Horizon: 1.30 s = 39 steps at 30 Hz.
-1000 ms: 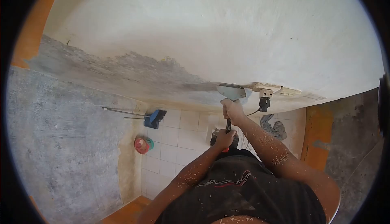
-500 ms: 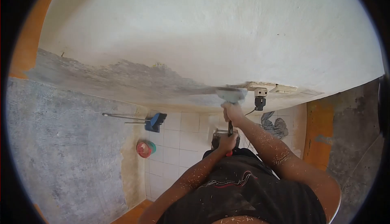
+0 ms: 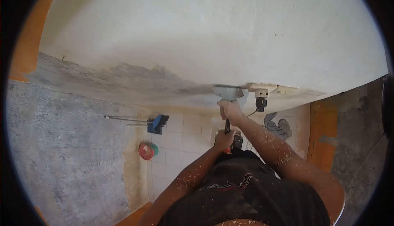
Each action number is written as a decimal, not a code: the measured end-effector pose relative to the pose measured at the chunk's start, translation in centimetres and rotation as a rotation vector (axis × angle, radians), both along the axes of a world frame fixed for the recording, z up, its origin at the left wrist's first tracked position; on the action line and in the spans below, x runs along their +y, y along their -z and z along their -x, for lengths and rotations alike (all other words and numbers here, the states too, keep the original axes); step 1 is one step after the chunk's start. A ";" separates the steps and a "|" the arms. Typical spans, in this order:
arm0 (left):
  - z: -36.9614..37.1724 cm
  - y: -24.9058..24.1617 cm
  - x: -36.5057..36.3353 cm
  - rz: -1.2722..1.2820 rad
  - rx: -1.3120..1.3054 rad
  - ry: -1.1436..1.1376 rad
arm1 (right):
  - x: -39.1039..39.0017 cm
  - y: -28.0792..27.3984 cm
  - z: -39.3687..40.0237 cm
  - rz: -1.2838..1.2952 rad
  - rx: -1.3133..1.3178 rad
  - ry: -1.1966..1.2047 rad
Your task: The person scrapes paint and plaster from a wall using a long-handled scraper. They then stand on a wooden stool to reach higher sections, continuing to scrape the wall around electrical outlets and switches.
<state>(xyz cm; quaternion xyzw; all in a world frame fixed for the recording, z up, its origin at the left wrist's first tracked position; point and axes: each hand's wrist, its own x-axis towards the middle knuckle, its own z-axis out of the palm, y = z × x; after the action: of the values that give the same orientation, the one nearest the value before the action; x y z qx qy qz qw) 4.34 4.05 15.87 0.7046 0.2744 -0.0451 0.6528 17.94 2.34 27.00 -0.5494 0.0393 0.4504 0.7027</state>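
Note:
A wide scraper [image 3: 228, 92] has its blade against the lower part of the pale wall [image 3: 172, 33], just left of a socket. My right hand [image 3: 231, 111] is wrapped round the scraper near the blade. Lower down, my left hand [image 3: 225, 140] grips the black handle, whose red end shows below the fingers. The grey, bared patch [image 3: 139, 76] of wall stretches left from the blade. Pale flecks cover both forearms.
A black plug [image 3: 261, 104] with a cable sits in the wall socket [image 3: 261, 92]. Below are a blue dustpan [image 3: 154, 127], a red bucket [image 3: 146, 151] and a grey cloth [image 3: 281, 128] on the tiled floor [image 3: 173, 144]. A grey wall [image 3: 65, 144] stands at left.
Both hands and the scraper have shifted slightly left, away from the socket. Each hand keeps its hold, and the blade now shows more clearly.

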 end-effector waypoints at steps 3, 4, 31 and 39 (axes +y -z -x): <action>1.2 4.7 -1.0 -0.076 -0.174 -0.014 | -0.3 0.7 0.6 0.030 0.020 0.030; 2.3 4.6 -1.3 -0.495 -0.181 0.307 | -0.5 1.0 0.9 0.090 0.055 0.051; -1.2 -0.8 0.8 0.301 0.070 -0.220 | 1.3 1.2 0.0 0.051 -0.246 -0.143; 2.0 2.9 -1.8 -0.177 -0.269 0.060 | 0.3 1.4 0.6 0.104 0.102 -0.006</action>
<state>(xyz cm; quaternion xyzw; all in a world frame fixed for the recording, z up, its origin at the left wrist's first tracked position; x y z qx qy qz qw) 2.37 2.24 12.94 0.7669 0.1662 0.0547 0.6175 17.34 2.69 25.61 -0.5616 0.0964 0.4773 0.6690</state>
